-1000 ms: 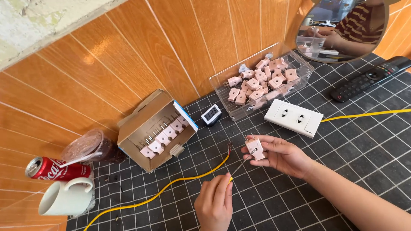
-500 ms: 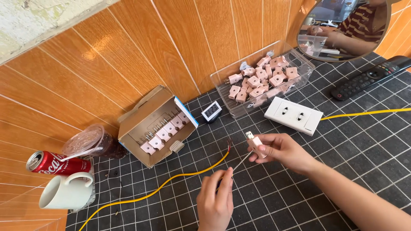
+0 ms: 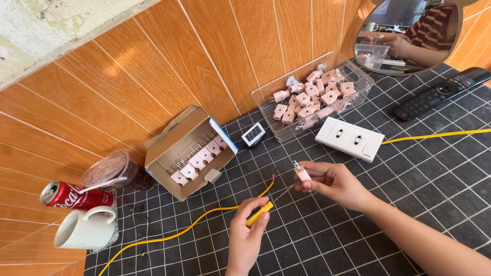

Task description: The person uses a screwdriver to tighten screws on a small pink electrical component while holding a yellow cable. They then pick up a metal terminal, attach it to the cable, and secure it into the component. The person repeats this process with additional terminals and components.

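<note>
Yellow cable (image 3: 258,213) was pinched in left hand (image 3: 245,235); pink plug (image 3: 302,173) was gripped by right hand (image 3: 335,183), near the white socket (image 3: 349,138).

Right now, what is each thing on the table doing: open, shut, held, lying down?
Left hand: grip shut on yellow cable.
Right hand: grip shut on pink plug.
Cardboard box: open, on its side, plugs inside.
Clear tray: lidless, filled with plugs.
Red can: lying down.
White mug: tipped sideways.
White socket: flat, nothing plugged in.
</note>
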